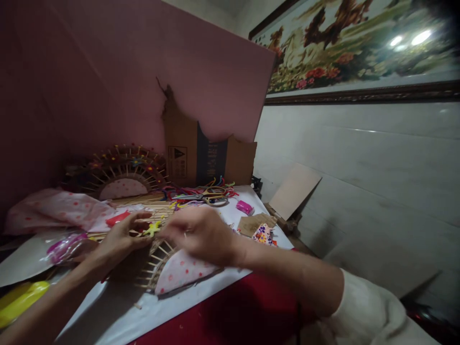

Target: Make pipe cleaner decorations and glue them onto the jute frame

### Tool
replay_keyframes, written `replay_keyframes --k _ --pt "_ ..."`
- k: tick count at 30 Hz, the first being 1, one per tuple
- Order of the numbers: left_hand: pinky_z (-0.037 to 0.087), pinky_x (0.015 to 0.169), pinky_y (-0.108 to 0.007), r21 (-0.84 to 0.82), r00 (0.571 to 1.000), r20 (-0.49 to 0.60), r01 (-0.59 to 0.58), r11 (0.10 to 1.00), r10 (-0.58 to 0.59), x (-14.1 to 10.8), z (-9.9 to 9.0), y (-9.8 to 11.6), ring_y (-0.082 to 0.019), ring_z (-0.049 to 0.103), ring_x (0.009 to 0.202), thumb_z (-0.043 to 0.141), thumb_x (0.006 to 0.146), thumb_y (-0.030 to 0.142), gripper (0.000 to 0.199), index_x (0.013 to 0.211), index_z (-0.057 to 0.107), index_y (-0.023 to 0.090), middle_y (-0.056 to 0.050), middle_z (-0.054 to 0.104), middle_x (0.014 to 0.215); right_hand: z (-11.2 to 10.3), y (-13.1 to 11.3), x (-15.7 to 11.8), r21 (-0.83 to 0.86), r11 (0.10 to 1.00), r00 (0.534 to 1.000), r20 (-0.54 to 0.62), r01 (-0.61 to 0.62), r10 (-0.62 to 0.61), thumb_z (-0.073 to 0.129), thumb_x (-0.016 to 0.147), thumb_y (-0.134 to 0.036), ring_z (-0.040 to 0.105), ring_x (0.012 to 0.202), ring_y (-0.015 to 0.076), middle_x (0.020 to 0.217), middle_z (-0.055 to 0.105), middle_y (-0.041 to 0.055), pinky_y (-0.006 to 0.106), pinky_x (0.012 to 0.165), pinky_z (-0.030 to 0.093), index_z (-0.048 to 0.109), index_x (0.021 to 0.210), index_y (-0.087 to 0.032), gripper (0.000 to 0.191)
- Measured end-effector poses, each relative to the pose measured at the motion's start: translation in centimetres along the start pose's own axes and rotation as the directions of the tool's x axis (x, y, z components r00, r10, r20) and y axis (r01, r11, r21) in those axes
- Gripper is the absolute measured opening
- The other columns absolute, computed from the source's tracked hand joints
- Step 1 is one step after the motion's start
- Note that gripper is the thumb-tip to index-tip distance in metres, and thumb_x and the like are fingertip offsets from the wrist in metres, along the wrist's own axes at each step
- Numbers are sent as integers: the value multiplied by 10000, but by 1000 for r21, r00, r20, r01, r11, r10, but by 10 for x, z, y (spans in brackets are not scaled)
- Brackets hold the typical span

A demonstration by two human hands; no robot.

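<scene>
A half-round piece with light sticks and pink dotted cloth lies on the white table sheet. At its upper left edge, my left hand has its fingers curled around a small yellow star-like flower. My right hand, blurred by motion, is just right of the flower and above the dotted cloth, its fingers pinched together. What those fingers hold, if anything, is too blurred to tell.
Scissors lie among colored strands behind my hands. A finished-looking stick fan leans behind left, beside torn cardboard. Purple and yellow packets, dotted cloth and a flowered piece lie around.
</scene>
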State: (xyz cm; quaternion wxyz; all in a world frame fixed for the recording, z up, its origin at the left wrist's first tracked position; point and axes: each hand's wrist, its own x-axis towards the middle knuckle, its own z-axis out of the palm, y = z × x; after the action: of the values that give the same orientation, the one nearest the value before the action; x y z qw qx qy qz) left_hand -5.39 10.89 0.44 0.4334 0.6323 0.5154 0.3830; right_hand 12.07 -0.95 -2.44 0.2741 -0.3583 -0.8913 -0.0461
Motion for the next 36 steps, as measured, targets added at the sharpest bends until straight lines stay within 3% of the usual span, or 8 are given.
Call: replay_keyframes --k 1,3,5,7,12,20,27,36 --pt "483 657 -316 10 1000 14 0 1000 0 0 0 -1 -251 604 813 787 490 324 610 1039 547 209 -57 648 900 -35 44 20 16 983 983 23 -184 183 369 927 -266 603 838 135 938 666 62 251 693 444 651 984 -155 309" --pt "493 680 -320 45 1000 30 0 999 -1 2 -2 -5 -254 607 863 758 540 328 592 1075 537 205 -68 639 948 -83 124 47 8 825 825 8 -565 565 463 881 -282 608 753 138 861 688 54 229 621 425 681 900 -151 255" --pt "501 688 -316 53 1000 24 -10 999 8 4 -2 -10 -253 608 891 744 551 306 586 1090 536 205 -77 631 978 -97 180 53 0 788 785 82 -616 614 576 789 -198 612 697 144 775 700 49 219 582 414 702 818 -140 142" --pt "506 694 -313 46 1000 4 -16 999 16 5 -3 -14 -250 610 901 739 552 281 555 1070 551 215 -75 633 982 -85 208 45 17 798 784 201 -602 587 661 687 -116 615 663 124 702 700 8 188 576 409 716 739 -157 86" --pt "507 722 -312 17 1000 9 -13 1000 13 3 -3 -16 -253 606 939 728 573 251 494 1040 567 241 -52 654 960 -45 222 30 32 821 773 359 -570 523 670 670 -122 610 621 108 697 699 -16 175 556 397 727 816 -175 165" --pt "505 723 -311 -6 1000 7 18 1000 -18 2 -1 -12 -255 594 955 735 543 268 539 1044 549 199 -77 632 1003 -34 232 40 -18 857 774 420 -514 473 721 634 -214 578 652 125 679 666 -11 190 535 347 713 744 -189 114" --pt "516 674 -278 10 1000 -3 17 1000 -17 3 -1 -16 -226 624 881 739 558 283 512 1040 571 232 -50 651 982 -55 242 28 8 845 771 413 -535 485 599 687 -126 589 669 119 716 682 -6 186 571 385 702 792 -171 154" --pt "512 714 -328 70 1000 7 25 997 -26 2 -2 -7 -273 619 905 769 487 386 635 1054 567 182 -91 649 1003 -81 236 -8 45 842 713 558 -537 425 670 628 -132 573 614 103 662 665 -16 176 543 383 709 738 -165 121"
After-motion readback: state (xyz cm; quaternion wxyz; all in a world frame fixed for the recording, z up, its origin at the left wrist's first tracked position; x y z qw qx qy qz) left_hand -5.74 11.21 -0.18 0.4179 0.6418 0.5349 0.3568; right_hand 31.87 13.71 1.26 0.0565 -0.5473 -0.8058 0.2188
